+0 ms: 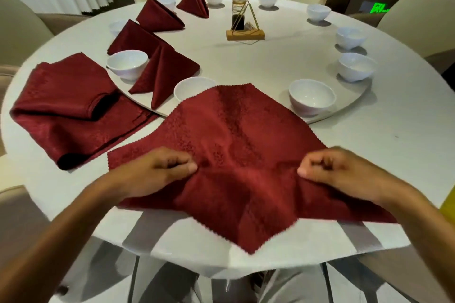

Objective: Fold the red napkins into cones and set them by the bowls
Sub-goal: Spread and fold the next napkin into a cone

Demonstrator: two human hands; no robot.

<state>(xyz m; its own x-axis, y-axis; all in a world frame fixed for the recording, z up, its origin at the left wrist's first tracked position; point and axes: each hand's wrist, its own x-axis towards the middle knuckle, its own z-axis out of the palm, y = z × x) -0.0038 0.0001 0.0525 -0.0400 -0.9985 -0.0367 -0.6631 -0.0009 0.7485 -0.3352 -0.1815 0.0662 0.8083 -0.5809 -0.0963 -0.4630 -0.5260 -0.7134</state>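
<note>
A round white worktop point(246, 61) is ringed with bowls point(311, 97). A red napkin point(234, 135) is spread diamond-wise at its near edge, one corner overhanging. It is pinched by the curled fingers of the left hand point(157, 167) and right hand point(337, 167), apparently thumb against forefinger. Folded cones point(162, 69) are set far left.

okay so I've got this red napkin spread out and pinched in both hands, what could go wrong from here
1. The open napkin lies with its far corner over the rim of a white bowl; pulling or lifting it may drag or tip that bowl.
2. Its near corner hangs off the table edge, so the cloth might slide off if the left hand or right hand lets go.
3. A wide fold could brush the nearest folded cone.
</note>
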